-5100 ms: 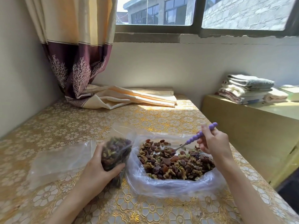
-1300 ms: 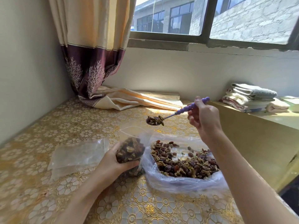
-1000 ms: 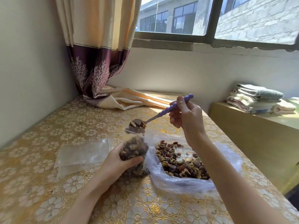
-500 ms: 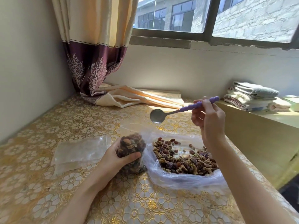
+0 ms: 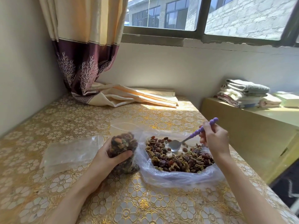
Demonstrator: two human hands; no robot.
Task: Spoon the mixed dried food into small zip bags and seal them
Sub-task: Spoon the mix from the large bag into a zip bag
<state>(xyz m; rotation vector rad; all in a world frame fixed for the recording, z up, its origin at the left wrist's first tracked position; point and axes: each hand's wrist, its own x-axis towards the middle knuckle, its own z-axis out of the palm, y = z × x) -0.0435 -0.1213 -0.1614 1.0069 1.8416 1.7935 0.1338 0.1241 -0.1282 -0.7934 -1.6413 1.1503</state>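
My left hand (image 5: 107, 159) grips a small clear zip bag (image 5: 123, 146) heaped with mixed dried food, standing upright on the table with its mouth open. To its right lies a large clear plastic bag (image 5: 174, 176), spread open and holding a pile of the mixed dried food (image 5: 178, 157). My right hand (image 5: 214, 139) pinches the purple beaded handle of a metal spoon (image 5: 174, 145). The empty spoon bowl dips down onto the pile in the large bag.
Empty clear zip bags (image 5: 69, 152) lie flat left of my left hand on the gold floral tablecloth (image 5: 64, 126). A curtain (image 5: 87, 46) hangs at the back left, its hem trailing on the table. Folded towels (image 5: 244, 92) sit on a lower yellow ledge at right.
The spoon tipped its load into the small bag, swung back to the right empty, and has now dropped into the pile in the large bag. My left hand kept hold of the small bag.
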